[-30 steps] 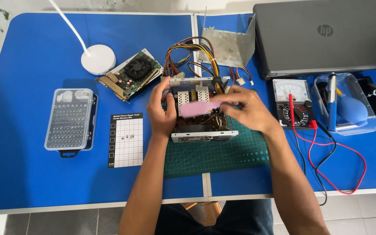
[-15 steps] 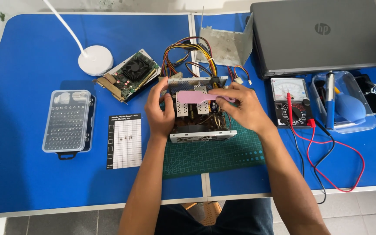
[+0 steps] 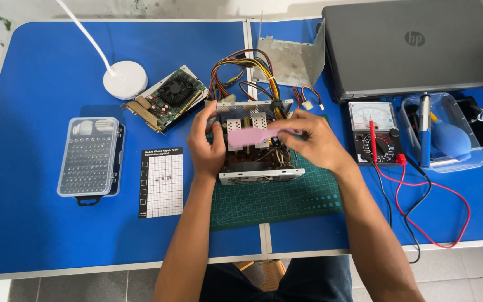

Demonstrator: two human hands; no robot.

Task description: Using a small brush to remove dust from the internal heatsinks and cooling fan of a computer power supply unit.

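Nearest me, the green cutting mat lies across the seam of the blue table, likely there to protect the top and stop parts sliding. On its far part sits the open power supply unit, fan side towards me, cover off so the board inside shows. My left hand curls round its left wall, fingers closed on the casing, steadying it I'd say. My right hand pinches one end of a pink brush, which lies level across the top of the unit. To the left, a gridded screw mat holds a few small screws, beside a clear bit case. To the right, a multimeter with red and black leads, then a clear tray with a blue blower. Further off: graphics card, white lamp base, wire bundle, metal cover, closed laptop.
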